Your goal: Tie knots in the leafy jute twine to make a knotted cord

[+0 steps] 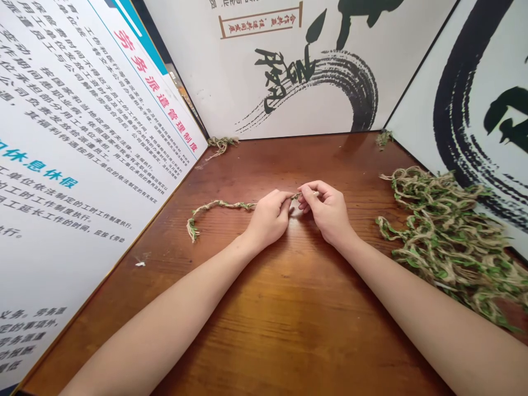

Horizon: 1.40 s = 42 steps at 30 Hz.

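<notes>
A tan-and-green twine rope with small leaf-like bits point(220, 204) runs along the table and into my left hand point(272, 216). Its loose end curls down toward the left and finishes in a frayed green tip. My left hand is closed around the rope, thumb and forefinger pinching it. Just to the right, my right hand point(325, 208) pinches the same rope close to its other end, with a short pale tip showing past the fingers. Only a short stretch of rope shows between the two hands. My palms hide the rest of the grip.
A large tangled pile of similar twine point(449, 242) lies on the right side of the wooden table point(280, 324). Small twine clumps sit at the back left point(223, 144) and back right point(384, 138). A white scrap point(141, 264) lies at left. Printed panels point(198, 71) enclose three sides.
</notes>
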{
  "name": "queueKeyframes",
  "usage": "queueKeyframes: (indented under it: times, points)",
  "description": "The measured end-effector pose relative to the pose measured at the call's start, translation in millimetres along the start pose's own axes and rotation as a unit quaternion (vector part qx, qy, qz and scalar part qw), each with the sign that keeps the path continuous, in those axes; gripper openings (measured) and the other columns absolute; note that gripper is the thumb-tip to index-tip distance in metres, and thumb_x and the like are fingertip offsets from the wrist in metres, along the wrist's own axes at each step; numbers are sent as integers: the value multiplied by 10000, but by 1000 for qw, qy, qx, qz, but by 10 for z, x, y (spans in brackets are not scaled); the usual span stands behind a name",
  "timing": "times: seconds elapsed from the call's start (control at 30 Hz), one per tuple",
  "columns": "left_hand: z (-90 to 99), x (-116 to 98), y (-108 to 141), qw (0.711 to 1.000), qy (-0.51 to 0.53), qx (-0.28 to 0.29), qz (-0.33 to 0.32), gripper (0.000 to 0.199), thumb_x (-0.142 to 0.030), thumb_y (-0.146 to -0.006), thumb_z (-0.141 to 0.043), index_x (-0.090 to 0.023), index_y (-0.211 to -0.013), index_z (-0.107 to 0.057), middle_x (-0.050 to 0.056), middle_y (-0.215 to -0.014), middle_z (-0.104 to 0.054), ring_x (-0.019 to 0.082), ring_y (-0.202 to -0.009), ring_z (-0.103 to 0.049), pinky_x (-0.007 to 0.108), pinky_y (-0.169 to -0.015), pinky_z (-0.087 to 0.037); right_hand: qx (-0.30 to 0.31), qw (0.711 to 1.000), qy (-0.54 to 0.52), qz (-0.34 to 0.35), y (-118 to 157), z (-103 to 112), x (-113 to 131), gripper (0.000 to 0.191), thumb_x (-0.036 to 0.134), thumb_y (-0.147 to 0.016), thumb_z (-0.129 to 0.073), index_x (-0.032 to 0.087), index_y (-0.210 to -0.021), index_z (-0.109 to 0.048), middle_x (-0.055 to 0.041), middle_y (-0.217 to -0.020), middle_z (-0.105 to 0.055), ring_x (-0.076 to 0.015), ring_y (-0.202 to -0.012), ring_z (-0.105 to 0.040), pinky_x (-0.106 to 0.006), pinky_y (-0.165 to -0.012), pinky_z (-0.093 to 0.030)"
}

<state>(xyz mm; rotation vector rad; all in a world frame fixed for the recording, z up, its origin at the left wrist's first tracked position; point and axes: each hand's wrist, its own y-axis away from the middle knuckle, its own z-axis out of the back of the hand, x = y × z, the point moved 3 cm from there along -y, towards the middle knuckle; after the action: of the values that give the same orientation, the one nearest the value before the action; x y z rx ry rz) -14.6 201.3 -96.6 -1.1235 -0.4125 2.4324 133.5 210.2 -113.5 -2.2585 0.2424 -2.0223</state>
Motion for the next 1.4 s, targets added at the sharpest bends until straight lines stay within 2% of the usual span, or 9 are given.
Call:
queueKeyframes:
  times: [0.13,0.37,0.47,0.6,0.7,0.9,1.07,1.2,1.4]
  points:
    - [31,-11,-7,999,-3,-22,29,190,-198,-944,-549,-193,-849,-714,68,-850,-729,202,-813,-646,330,-803,-493,-40,999,7,2,-8,40,-13,285,467,-785,-772,203,-840,-681,-15,-741,-664,-147,-642,-631,-286,-612,-515]
    - [69,-33,3,982,170,7,78,247,-336,-956,-561,-196,-816,-708,6,-682,-639,156,-656,-565,292,-682,-463,0,999,31,-15,-14,34,-82,234,395,-763,-787,196,-853,-703,-42,-757,-709,-181,-710,-661,-332,-699,-539]
    - [59,-22,-1,980,189,15,66,228,-301,-947,-553,-207,-874,-747,13,-717,-647,155,-681,-579,293,-698,-478,24,998,55,2,-7,25,-89,220,400,-776,-774,201,-849,-715,-36,-742,-700,-175,-697,-635,-323,-683,-521]
    - [72,2,-14,985,168,-28,41,132,-235,-856,-666,-228,-896,-792,33,-821,-688,157,-741,-618,303,-736,-507,34,997,67,13,-3,10,-74,194,390,-790,-743,203,-837,-718,-26,-724,-685,-165,-671,-599,-311,-656,-486]
    - [57,55,-23,971,221,-28,86,80,-258,-794,-757,-199,-847,-767,53,-853,-731,162,-736,-653,307,-715,-532,41,994,92,28,-2,-4,-41,118,314,-777,-717,202,-810,-731,-29,-749,-692,-160,-674,-595,-305,-653,-468]
    - [49,124,-40,944,285,-44,159,324,-233,-707,-833,-160,-1004,-726,36,-782,-733,147,-679,-674,276,-669,-548,67,990,107,58,10,-23,23,94,268,-774,-677,203,-766,-745,-49,-856,-724,-158,-697,-613,-314,-677,-480]
    - [40,107,-48,943,288,-44,161,150,-289,-735,-815,-174,-827,-785,68,-844,-783,175,-729,-704,313,-721,-574,69,995,74,16,16,-24,-7,117,276,-759,-707,197,-841,-734,-42,-800,-731,-163,-687,-617,-321,-677,-482]
    - [45,143,-50,927,311,-72,198,161,-304,-706,-829,-173,-780,-773,46,-767,-767,145,-610,-667,287,-626,-555,42,999,-6,6,13,-9,-19,216,217,-708,-740,199,-918,-695,-31,-817,-736,-173,-770,-671,-333,-767,-523]
    - [62,171,-75,904,340,-85,244,225,-291,-644,-853,-151,-773,-733,32,-673,-729,129,-528,-645,240,-534,-499,66,998,17,15,13,-26,3,185,351,-754,-773,191,-840,-738,-58,-860,-761,-172,-755,-672,-324,-721,-525]
